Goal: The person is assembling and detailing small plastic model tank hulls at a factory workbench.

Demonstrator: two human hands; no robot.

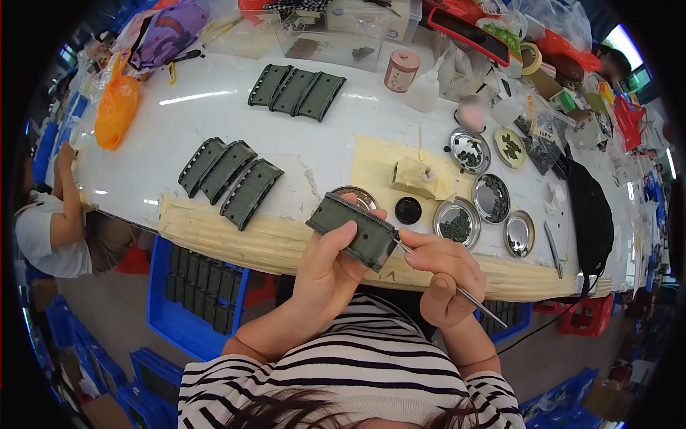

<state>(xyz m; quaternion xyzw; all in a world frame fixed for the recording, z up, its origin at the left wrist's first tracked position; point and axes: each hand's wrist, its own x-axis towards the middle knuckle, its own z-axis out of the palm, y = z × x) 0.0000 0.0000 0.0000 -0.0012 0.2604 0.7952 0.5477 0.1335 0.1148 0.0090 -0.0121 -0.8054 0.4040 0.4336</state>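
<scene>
Dark green, curved rectangular panel (368,243): where do I see it now?
– Held up over the table's near edge, tilted, in the left hand (325,268). I see the thumb pressed across its face and fingers behind, a firm grip.
– And the right hand (454,275)?
– Pinched narrow around a slim silver metal tool (488,307). I see its tip at the panel's right end; whether they touch, I cannot tell.
– What do I have close by?
– Just beyond, a round black dish (408,210), and right of it a round silver metal dish (437,211) of tiny dark green bits. Behind stands a cream-coloured block (413,181).
– Farther out?
– Three similar green panels (232,180) lie leftward on the glossy white table (321,146), three more toward the back. Below, I make out a blue plastic crate (156,300) holding rows of them.
</scene>
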